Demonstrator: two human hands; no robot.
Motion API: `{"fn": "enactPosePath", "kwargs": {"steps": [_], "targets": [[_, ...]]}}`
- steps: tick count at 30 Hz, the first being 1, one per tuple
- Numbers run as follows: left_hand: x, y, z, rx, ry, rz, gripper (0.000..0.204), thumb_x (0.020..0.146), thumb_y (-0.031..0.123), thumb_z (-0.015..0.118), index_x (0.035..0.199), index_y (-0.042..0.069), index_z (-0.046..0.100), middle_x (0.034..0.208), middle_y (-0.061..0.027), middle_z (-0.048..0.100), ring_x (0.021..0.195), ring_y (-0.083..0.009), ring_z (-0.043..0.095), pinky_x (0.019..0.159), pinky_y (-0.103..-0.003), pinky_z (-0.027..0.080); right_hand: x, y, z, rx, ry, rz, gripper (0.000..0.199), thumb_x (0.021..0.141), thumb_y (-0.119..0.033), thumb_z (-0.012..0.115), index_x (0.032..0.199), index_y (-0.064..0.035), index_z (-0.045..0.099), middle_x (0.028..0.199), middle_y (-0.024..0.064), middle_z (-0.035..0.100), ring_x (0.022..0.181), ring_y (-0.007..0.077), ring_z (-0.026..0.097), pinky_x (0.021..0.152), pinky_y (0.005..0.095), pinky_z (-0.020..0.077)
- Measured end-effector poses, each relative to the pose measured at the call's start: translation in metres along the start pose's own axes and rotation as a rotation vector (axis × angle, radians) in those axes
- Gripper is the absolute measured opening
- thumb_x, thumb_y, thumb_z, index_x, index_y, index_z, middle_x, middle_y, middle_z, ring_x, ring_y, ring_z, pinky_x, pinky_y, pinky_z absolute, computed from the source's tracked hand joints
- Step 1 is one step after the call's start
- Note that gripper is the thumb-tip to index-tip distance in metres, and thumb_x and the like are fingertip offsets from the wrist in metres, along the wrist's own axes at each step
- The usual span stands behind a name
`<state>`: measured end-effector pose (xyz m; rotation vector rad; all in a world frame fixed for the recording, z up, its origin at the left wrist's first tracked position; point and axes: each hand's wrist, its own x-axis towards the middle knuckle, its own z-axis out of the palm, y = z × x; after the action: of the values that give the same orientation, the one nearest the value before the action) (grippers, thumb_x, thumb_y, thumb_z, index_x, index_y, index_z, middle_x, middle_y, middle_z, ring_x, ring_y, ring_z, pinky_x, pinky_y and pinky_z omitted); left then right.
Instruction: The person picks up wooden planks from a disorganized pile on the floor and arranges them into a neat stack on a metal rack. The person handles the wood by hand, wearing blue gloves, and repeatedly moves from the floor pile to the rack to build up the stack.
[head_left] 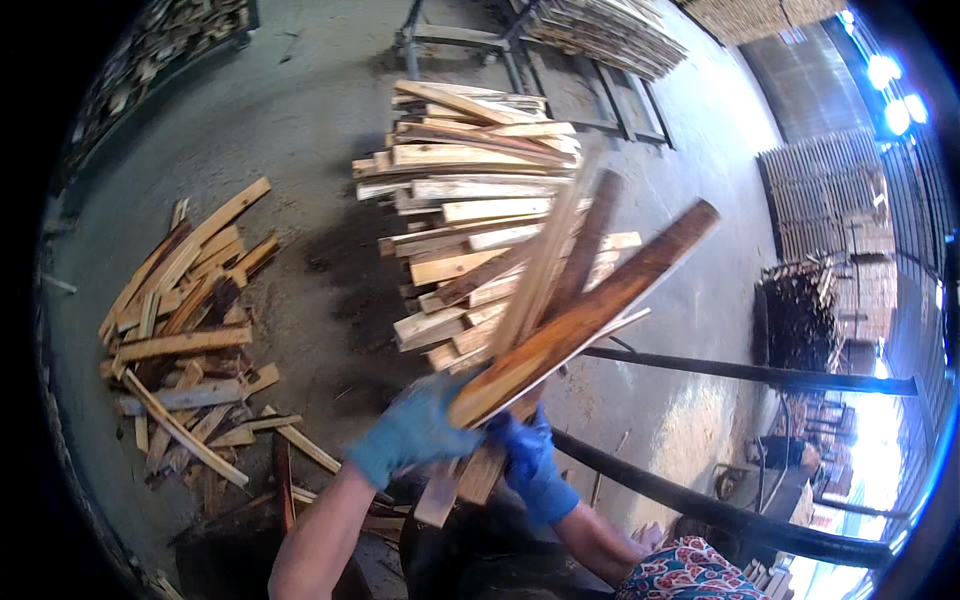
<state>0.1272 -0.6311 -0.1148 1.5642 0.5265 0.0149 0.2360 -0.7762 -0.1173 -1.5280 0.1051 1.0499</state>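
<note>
My left hand (412,432), in a teal glove, is closed around the lower end of a dark brown, bark-edged board (600,305) that slants up to the right. In a darker blue glove, my right hand (532,462) grips several wooden boards lower down, beneath and beside that one. Among them are a second dark board (592,235) and a pale board (535,280) smeared by motion. Their short lower ends (440,498) stick out between my hands. Just beyond the held boards lies a large layered stack of wooden boards (440,268).
A loose heap of wood offcuts (190,342) lies on the floor to the left. Two dark metal bars (740,370) cross the right side. Behind the stack stands a metal rack (520,60) beside more boards (610,40). Tall timber piles (820,195) stand at far right.
</note>
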Motion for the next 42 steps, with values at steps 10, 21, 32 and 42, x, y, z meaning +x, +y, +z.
{"fn": "enactPosePath", "kwargs": {"steps": [10, 21, 32, 42], "targets": [[0.078, -0.065, 0.113, 0.276, 0.162, -0.266, 0.098, 0.065, 0.042, 0.071, 0.142, 0.013, 0.018, 0.137, -0.0281, 0.027, 0.123, -0.0447, 0.033, 0.101, -0.046, 0.032, 0.106, 0.041, -0.071, 0.087, 0.384, -0.072, 0.047, 0.085, -0.016, 0.059, 0.127, -0.0105, 0.038, 0.105, 0.0077, 0.056, 0.088, 0.0202, 0.059, 0.069, 0.0335, 0.0511], [-0.216, -0.196, 0.27, -0.267, 0.984, -1.103, 0.056, 0.08, 0.031, 0.063, 0.126, 0.002, 0.046, 0.121, -0.0196, 0.052, 0.113, -0.0321, 0.05, 0.091, -0.036, 0.043, -0.012, 0.161, 0.016, -0.737, -1.051, 0.652, 0.04, 0.083, 0.004, 0.054, 0.123, -0.0007, 0.048, 0.119, 0.0107, 0.054, 0.105, 0.0163, 0.054, 0.093, 0.0291, 0.0424], [-0.227, -0.393, 0.439, -0.608, 1.616, -1.393, 0.111, 0.06, 0.042, 0.079, 0.138, -0.004, 0.015, 0.14, -0.0308, 0.018, 0.13, -0.0408, 0.021, 0.106, -0.041, 0.022, 0.068, 0.301, -0.099, -1.202, -1.024, 0.877, 0.036, 0.09, -0.011, 0.051, 0.125, -0.0026, 0.046, 0.11, 0.0081, 0.058, 0.097, 0.016, 0.057, 0.081, 0.025, 0.0465], [-0.21, -0.426, 0.419, -0.152, 1.496, -1.226, 0.09, 0.061, 0.017, 0.074, 0.138, 0.014, 0.028, 0.141, -0.0267, 0.018, 0.128, -0.0462, 0.02, 0.101, -0.049, 0.029, 0.002, 0.523, -0.111, -1.076, -1.462, 0.502, 0.043, 0.076, -0.017, 0.069, 0.114, -0.0047, 0.052, 0.105, 0.0067, 0.058, 0.095, 0.018, 0.054, 0.084, 0.0315, 0.0434]]}}
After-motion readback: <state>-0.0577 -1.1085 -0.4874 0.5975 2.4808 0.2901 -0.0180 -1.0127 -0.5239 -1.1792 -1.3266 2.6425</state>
